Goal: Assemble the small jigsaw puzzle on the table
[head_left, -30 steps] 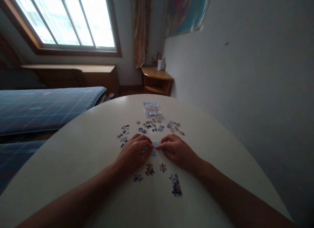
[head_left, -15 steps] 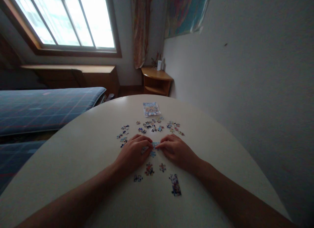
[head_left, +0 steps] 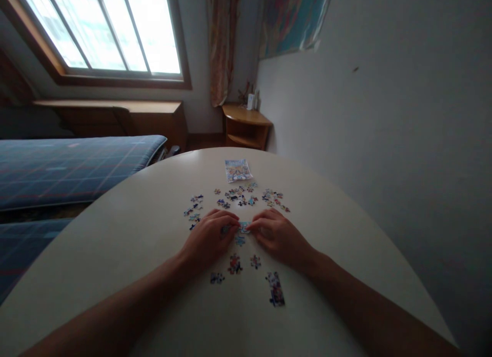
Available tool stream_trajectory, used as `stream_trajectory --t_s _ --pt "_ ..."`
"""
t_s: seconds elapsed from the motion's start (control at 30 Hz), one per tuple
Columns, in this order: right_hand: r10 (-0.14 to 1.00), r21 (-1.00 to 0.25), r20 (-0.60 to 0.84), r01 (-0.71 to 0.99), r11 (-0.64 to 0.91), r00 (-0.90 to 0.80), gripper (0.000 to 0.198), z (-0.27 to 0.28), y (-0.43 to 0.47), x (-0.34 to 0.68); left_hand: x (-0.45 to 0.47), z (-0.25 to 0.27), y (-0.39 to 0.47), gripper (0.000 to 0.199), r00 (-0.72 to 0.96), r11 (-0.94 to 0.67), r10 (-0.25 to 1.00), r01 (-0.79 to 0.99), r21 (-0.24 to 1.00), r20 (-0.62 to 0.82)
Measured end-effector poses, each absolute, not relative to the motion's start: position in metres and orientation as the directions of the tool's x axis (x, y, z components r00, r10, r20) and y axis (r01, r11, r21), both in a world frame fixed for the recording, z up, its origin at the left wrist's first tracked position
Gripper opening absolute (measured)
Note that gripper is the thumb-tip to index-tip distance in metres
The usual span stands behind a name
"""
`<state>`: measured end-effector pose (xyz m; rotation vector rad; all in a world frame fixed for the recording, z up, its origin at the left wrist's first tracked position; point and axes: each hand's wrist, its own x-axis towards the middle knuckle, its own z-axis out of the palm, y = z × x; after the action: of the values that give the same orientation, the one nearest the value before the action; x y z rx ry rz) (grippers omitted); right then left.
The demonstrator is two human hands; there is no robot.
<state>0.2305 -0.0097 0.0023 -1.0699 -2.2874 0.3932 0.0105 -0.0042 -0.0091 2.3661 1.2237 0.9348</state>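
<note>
Light-blue jigsaw puzzle pieces (head_left: 245, 227) lie on the white table (head_left: 154, 218) between my two hands. My left hand (head_left: 212, 233) has its fingers bent and pinched at the left edge of these pieces, hiding part of them. From the other side, my right hand (head_left: 274, 234) grips their right edge with closed fingertips. Just below sits another blue piece (head_left: 240, 240). Closer to me are a red joined cluster (head_left: 235, 264), a single piece (head_left: 255, 261), a dark pair (head_left: 217, 278) and a joined strip (head_left: 275, 289).
Several loose puzzle pieces (head_left: 234, 195) are scattered beyond my hands, with more at the left (head_left: 194, 211) and right (head_left: 274, 198). A printed picture sheet (head_left: 238, 170) lies behind them. A plaid mattress (head_left: 77, 167) stands left of the table; a wall (head_left: 384, 142) rises at the right.
Both hands stay at the same blue pieces with almost no movement. The whole view has shifted very slightly.
</note>
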Motion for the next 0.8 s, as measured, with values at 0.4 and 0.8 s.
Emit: stream_trajectory --t_s 0.4,0.8 --pt "0.792 -0.455 0.348 0.648 0.61 -0.501 0.013 0.009 -0.023 0.22 0.01 -0.009 -0.003 0.012 0.389 -0.54 0.842 0.623 0.566 0.374" --pt "0.814 -0.487 0.333 0.653 0.58 -0.475 0.011 0.004 -0.023 0.218 0.01 -0.01 -0.001 0.01 0.439 -0.588 0.809 0.598 0.544 0.391"
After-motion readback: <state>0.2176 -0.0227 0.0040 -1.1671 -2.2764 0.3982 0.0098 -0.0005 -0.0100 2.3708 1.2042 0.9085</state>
